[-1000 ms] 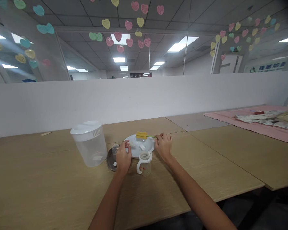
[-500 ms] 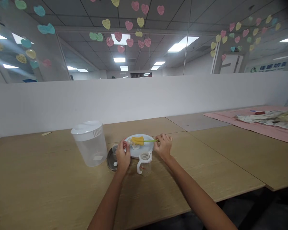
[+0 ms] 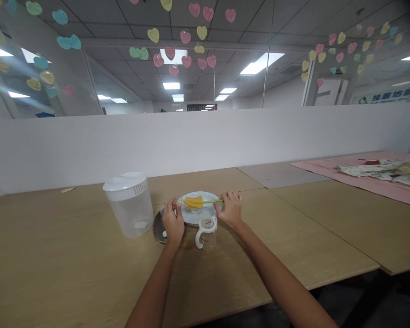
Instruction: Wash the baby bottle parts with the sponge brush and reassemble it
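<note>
Over a white plate (image 3: 191, 220), my right hand (image 3: 230, 209) is closed on the green stick of a brush with a yellow sponge head (image 3: 193, 202). My left hand (image 3: 173, 223) pinches a small clear piece (image 3: 181, 202) at the sponge's left end; how far the sponge reaches inside it is too small to tell. In front of the plate stands a clear bottle with white handles (image 3: 207, 233), its mouth uncovered. A dark round dish (image 3: 159, 228) with a small white piece (image 3: 164, 233) in it is partly hidden behind my left hand.
A translucent pitcher with a white lid (image 3: 130, 205) stands on the table at the left. Far right, cloths (image 3: 379, 169) lie on a pink sheet (image 3: 328, 165). A white wall (image 3: 191, 141) rises behind the table.
The yellow sponge and the clear piece have shifted slightly left, with my left hand. My right hand has also moved slightly left along with the stick. The view has shifted a little.
</note>
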### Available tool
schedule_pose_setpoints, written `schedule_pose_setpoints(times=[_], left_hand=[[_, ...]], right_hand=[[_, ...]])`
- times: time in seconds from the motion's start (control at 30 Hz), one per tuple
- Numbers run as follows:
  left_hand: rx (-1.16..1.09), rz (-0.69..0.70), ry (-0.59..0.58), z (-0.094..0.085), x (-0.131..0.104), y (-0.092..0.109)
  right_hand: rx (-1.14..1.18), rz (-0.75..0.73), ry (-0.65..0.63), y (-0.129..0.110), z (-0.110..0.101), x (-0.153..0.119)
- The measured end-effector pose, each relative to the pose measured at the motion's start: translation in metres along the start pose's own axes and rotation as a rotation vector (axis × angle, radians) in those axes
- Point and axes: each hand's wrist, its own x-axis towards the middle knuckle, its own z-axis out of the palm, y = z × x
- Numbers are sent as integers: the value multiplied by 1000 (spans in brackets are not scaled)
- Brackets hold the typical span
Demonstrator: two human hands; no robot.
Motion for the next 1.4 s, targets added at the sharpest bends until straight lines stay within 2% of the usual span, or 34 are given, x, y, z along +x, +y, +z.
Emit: schedule_pose_setpoints(times=[0.5, 0.7, 0.93, 1.03, 1.2, 1.3, 1.4], left_hand=[[-12, 24, 65, -3, 2, 0], [-44, 52, 90, -6, 2, 4], [-100, 149, 0, -4, -1, 10], [-37, 75, 6, -9, 3, 5], [218, -103, 4, -25, 11, -13], [398, -208, -91, -29, 14, -24], [562, -299, -254, -28, 16, -33]], right_hand=[[130, -29, 55, 7, 0, -3], [135, -50, 45, 2, 0, -4], [10, 201, 116, 7, 3, -1], [-25, 307, 125, 12, 5, 0], [-38, 359, 78, 16, 8, 0], [-28, 383, 61, 16, 9, 0], [-26, 389, 44, 15, 9, 0]])
